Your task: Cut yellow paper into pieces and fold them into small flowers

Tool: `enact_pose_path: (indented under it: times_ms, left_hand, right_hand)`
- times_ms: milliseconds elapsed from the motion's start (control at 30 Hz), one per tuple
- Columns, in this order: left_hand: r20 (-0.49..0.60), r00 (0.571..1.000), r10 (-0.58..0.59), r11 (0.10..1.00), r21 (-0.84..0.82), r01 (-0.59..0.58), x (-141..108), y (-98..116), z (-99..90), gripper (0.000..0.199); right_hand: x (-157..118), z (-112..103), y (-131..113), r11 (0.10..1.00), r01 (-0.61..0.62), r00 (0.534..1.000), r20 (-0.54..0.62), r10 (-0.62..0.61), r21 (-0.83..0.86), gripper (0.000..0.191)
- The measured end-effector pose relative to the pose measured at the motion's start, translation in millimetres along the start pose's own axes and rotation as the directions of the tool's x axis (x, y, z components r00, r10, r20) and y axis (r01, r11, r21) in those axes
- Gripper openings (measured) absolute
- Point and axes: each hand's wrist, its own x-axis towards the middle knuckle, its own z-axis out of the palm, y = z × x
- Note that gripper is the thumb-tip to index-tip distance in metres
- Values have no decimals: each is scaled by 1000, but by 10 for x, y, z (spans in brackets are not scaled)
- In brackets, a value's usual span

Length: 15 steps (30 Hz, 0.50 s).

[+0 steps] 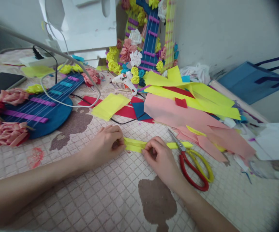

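Note:
Between my two hands stretches a yellow paper strip [134,145], low over the quilted tablecloth. My left hand [105,141] pinches its left end, thumb against curled fingers. At the strip's right part my right hand [160,158] is closed on it with thumb and forefinger. Another length of yellow paper [187,144] shows beyond the right hand; whether it joins the strip is hidden. Scissors [190,161] with one red and one yellow handle lie right of my right hand, their blades over that length. A yellow paper sheet [110,106] lies beyond my hands.
Pink sheets [175,111] and yellow sheets [207,100] pile at the back right. A glue gun [126,82] rests behind. At left lies a blue guitar-shaped craft [53,108] with paper flowers and a white cable [44,90] across it. Decorated guitar shapes [150,38] lean on the wall.

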Motion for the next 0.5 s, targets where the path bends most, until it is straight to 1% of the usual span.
enact_pose_path:
  times_ms: [167,333,500]
  left_hand:
    - [0,1000,10,1000,6,-10,-4,-3,2,8]
    - [-10,1000,4,1000,1,-4,10,4,6,10]
    - [0,1000,4,1000,27,-4,9,-2,14,10]
  right_hand:
    - [0,-6,-6,1000,1,1000,-9,-1,13,16]
    - [-6,-25,-3,1000,-2,1000,16,1,14,14]
    - [-3,-7,5,1000,6,1000,12,-6,-7,14]
